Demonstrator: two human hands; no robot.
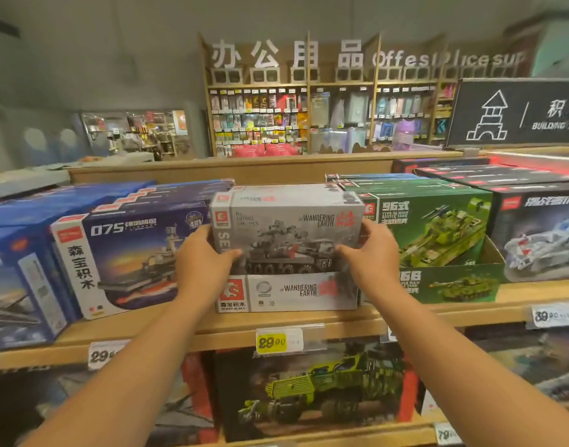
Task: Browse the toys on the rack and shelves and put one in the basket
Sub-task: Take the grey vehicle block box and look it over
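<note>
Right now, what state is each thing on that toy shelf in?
Grey Wandering Earth box: upright in its display carton, held at both ends.
Left hand: grip curled round the box's left end.
Right hand: grip curled round its right end.
Green tank box: standing in its carton, untouched.
Blue 075 ship box: leaning, untouched.

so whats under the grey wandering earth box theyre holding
The grey Wandering Earth box, gripped by the left hand and right hand, sits in an open display carton with the same branding on the wooden shelf. The carton's front wall hides anything beneath.
</note>
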